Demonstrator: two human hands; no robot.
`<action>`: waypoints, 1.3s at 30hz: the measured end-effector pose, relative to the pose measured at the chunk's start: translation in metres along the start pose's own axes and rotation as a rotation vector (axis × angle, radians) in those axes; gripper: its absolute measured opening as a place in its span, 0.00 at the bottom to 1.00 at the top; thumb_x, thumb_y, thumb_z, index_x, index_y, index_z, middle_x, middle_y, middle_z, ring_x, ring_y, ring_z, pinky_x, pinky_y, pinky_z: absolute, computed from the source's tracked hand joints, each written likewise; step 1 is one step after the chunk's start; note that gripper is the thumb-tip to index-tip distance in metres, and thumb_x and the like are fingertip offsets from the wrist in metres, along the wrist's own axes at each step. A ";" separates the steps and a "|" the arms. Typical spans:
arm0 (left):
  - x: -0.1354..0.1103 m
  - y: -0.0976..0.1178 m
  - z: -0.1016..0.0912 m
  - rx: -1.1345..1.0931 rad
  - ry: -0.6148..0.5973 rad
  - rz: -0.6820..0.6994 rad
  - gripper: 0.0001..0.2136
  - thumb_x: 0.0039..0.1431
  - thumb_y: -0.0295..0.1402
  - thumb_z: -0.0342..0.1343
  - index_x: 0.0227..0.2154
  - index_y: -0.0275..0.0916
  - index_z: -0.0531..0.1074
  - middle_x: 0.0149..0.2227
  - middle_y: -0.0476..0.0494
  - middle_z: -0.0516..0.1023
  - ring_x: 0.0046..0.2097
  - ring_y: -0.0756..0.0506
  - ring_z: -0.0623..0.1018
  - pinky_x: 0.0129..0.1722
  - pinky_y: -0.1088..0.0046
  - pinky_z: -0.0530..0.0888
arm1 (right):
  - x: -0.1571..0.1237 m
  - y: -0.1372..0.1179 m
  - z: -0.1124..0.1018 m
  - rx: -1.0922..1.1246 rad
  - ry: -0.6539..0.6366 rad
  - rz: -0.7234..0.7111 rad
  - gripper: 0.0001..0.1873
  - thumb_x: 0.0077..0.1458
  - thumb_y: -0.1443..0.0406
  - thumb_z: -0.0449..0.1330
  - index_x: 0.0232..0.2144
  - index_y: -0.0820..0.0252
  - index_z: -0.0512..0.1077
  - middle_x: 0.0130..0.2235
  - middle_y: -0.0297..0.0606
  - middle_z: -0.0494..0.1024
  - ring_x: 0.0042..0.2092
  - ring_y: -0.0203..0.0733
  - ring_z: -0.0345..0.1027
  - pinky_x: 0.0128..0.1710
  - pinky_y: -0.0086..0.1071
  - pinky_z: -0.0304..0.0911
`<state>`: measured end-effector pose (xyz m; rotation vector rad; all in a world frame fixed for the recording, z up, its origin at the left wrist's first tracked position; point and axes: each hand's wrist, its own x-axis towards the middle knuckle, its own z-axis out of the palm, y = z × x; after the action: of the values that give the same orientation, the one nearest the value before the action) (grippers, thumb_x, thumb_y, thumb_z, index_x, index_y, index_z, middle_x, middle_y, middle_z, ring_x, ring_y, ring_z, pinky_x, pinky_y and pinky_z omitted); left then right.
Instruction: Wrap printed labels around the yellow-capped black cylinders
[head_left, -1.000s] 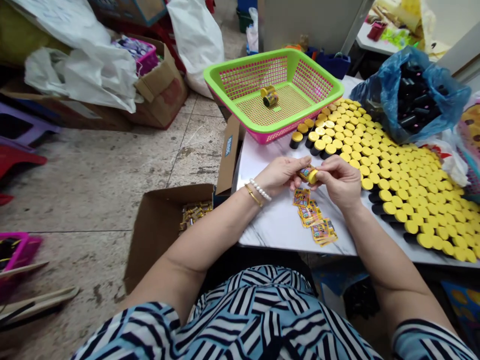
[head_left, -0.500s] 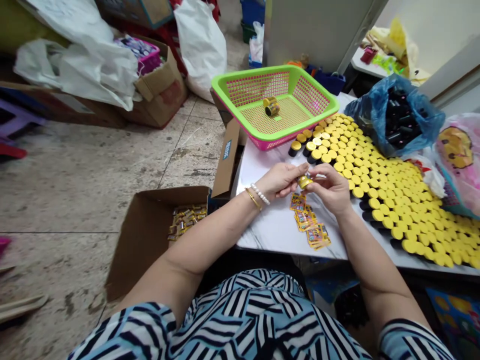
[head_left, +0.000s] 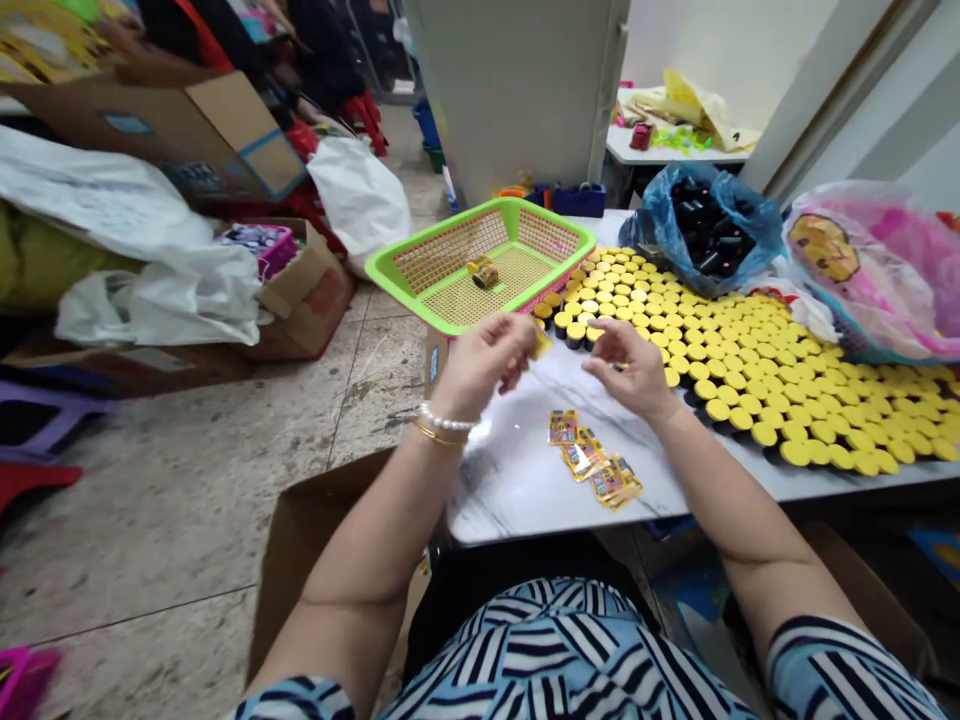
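Note:
My left hand (head_left: 484,368) is closed above the table, near the basket's front corner. Its fingertips pinch a small yellow piece (head_left: 541,345), largely hidden and too small to identify. Across a short gap, my right hand (head_left: 634,368) has its fingers apart, with nothing visible in them. Below both hands, flat yellow printed labels (head_left: 581,458) lie in an overlapping line on the white table (head_left: 510,500). Rows of black containers with yellow lids (head_left: 720,410) stand close beside my right hand.
A green and pink basket (head_left: 382,265) holds a few yellow-wrapped containers (head_left: 484,272). Behind the rows sit a blue bag (head_left: 652,190) of black pieces and a pink plastic bag (head_left: 892,250). An open cardboard box (head_left: 315,530) is at lower left, below table height.
My hands have parted: the left moved left with the yellow piece, the right let go and opened. The camera view has also shifted, bringing more of the room's back into sight.

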<state>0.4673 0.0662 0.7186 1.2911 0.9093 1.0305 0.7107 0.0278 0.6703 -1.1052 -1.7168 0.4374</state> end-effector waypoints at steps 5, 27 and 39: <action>0.053 0.049 -0.031 0.471 0.298 0.428 0.18 0.48 0.35 0.74 0.41 0.42 0.76 0.30 0.48 0.76 0.37 0.45 0.77 0.33 0.71 0.72 | 0.010 0.009 -0.039 -0.780 -0.073 0.034 0.13 0.60 0.54 0.66 0.39 0.56 0.80 0.38 0.43 0.79 0.43 0.49 0.70 0.40 0.41 0.68; -0.039 -0.083 0.024 0.621 0.022 0.336 0.03 0.59 0.30 0.67 0.35 0.44 0.85 0.37 0.44 0.74 0.39 0.47 0.73 0.41 0.67 0.73 | 0.001 -0.009 -0.033 -0.709 -0.074 0.041 0.15 0.61 0.52 0.64 0.36 0.58 0.80 0.40 0.45 0.80 0.43 0.49 0.70 0.40 0.41 0.64; -0.035 -0.068 0.029 0.440 0.143 0.353 0.05 0.60 0.32 0.66 0.38 0.40 0.85 0.31 0.46 0.76 0.33 0.49 0.73 0.35 0.72 0.71 | -0.007 -0.013 0.015 0.099 -0.378 0.540 0.18 0.53 0.52 0.67 0.28 0.61 0.80 0.23 0.33 0.76 0.24 0.32 0.60 0.25 0.30 0.52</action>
<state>0.4897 0.0244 0.6526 1.8105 1.0801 1.2512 0.6920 0.0179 0.6693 -1.4813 -1.6707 1.1145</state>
